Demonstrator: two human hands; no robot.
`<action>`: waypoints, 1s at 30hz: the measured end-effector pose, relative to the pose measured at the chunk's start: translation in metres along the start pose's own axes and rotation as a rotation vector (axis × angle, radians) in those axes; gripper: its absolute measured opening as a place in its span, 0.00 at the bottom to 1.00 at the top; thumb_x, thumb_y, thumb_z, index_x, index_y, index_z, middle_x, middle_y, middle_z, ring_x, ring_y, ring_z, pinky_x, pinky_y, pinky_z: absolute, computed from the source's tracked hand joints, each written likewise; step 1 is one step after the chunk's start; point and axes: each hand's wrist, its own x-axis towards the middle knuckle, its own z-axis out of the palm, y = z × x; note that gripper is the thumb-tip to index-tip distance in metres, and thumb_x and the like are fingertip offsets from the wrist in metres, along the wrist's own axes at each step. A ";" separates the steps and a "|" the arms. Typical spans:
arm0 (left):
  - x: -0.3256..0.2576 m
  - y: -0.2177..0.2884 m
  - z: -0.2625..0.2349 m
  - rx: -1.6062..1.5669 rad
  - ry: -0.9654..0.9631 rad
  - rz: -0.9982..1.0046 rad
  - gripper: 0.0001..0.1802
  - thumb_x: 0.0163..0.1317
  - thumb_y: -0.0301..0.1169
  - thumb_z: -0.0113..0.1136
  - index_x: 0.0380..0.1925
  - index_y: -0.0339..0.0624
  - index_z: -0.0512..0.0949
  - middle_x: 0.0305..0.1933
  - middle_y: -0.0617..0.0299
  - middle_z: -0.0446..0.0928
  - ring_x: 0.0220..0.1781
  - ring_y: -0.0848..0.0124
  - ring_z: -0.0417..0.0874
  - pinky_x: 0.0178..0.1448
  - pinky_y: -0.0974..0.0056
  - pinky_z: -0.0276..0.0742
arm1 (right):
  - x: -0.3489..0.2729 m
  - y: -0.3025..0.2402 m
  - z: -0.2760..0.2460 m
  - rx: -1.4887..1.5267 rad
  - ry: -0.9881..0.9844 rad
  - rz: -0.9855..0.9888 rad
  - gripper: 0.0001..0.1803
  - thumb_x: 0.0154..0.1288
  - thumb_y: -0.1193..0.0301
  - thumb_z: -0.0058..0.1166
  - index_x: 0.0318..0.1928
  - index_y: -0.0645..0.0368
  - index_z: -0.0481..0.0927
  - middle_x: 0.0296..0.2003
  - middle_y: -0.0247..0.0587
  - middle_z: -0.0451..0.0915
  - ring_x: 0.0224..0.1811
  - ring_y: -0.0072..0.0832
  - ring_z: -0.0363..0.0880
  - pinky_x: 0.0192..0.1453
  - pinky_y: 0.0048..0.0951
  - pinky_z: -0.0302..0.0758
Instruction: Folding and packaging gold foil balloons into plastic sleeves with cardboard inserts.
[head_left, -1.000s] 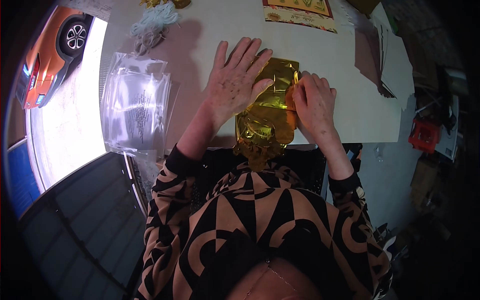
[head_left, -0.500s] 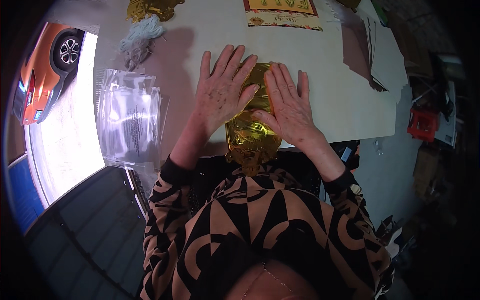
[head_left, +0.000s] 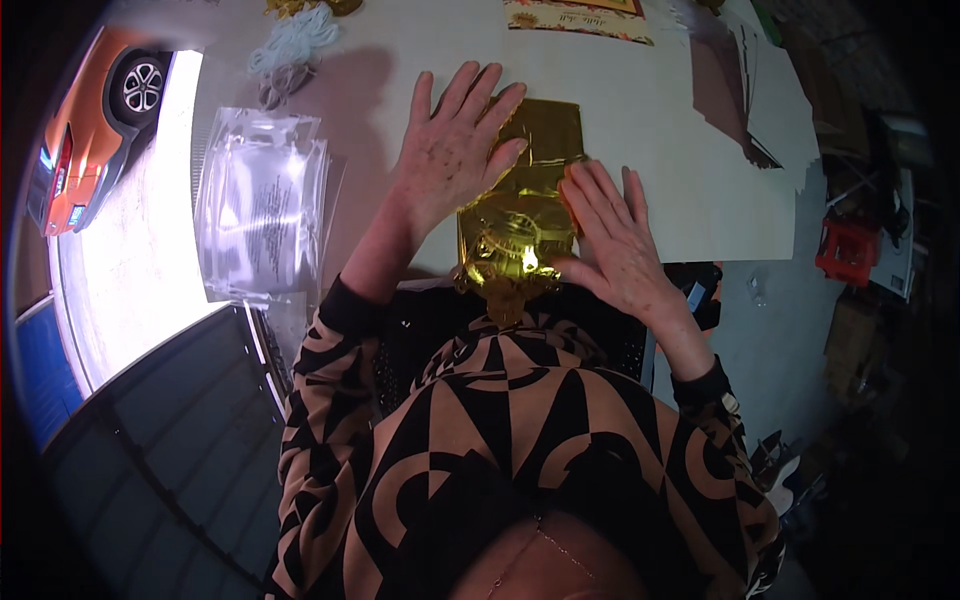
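A flat, uninflated gold foil balloon (head_left: 535, 185) lies lengthwise on the table in front of me, its crumpled near end hanging over the edge toward my lap. My left hand (head_left: 445, 160) rests open along the foil's left side, fingers spread and pointing away, the thumb over the foil. At the right side is my right hand (head_left: 620, 245), also open, its fingertips at the foil's edge and its thumb reaching toward the shiny lower part. Neither hand grips anything.
Clear plastic sleeves (head_left: 262, 205) are stacked at the left table edge. Behind them lie bundled pale string (head_left: 295, 45) and more gold foil (head_left: 340, 6). A printed card (head_left: 580, 22) is at the far side, with brown and white sheets (head_left: 722, 90) at the right. A red crate (head_left: 847, 248) stands beyond.
My right hand has slid right and nearer to me, uncovering more of the gold foil. The foil's far part now looks wider and flatter. My left hand stays along the left side.
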 end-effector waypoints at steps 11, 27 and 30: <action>-0.038 0.006 0.004 0.015 0.046 0.029 0.32 0.75 0.56 0.49 0.73 0.55 0.71 0.77 0.57 0.67 0.81 0.57 0.61 0.82 0.34 0.47 | -0.011 -0.043 0.042 -0.128 0.070 -0.230 0.50 0.51 0.75 0.70 0.77 0.56 0.66 0.79 0.40 0.63 0.83 0.37 0.55 0.88 0.54 0.46; -0.016 -0.017 -0.016 -0.039 -0.025 0.056 0.35 0.75 0.53 0.49 0.77 0.51 0.64 0.81 0.57 0.62 0.84 0.57 0.55 0.84 0.35 0.42 | 0.066 -0.023 -0.029 0.495 0.102 0.019 0.15 0.74 0.66 0.63 0.52 0.66 0.84 0.34 0.43 0.86 0.34 0.32 0.85 0.40 0.36 0.79; -0.019 -0.037 -0.012 -0.115 -0.019 0.079 0.35 0.74 0.49 0.51 0.78 0.49 0.64 0.82 0.57 0.60 0.85 0.56 0.54 0.85 0.39 0.43 | 0.098 -0.012 -0.037 0.769 -0.093 0.299 0.19 0.80 0.58 0.54 0.51 0.63 0.85 0.28 0.43 0.85 0.29 0.24 0.80 0.41 0.30 0.78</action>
